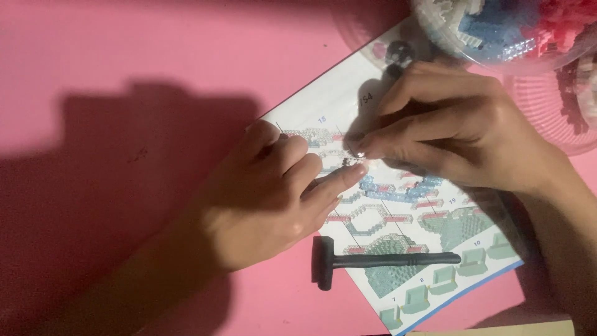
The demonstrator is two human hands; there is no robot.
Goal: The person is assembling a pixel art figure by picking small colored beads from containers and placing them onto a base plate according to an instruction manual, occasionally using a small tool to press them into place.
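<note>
My left hand [273, 193] lies on a printed building-instruction sheet [329, 102], forefinger stretched toward a tiny clear brick piece [353, 162]. My right hand [454, 127] comes in from the right and pinches that same small piece between thumb and forefinger. The two hands meet over the sheet's middle, which shows coloured block diagrams. How firmly each finger grips the piece is hard to see.
A small black plastic hammer [373, 260] lies across the sheet's lower part. A clear bowl [497, 31] with white, blue and pink mini bricks stands at the top right, with another clear container [559, 106] beside it. All of this rests on a pink table [124, 62].
</note>
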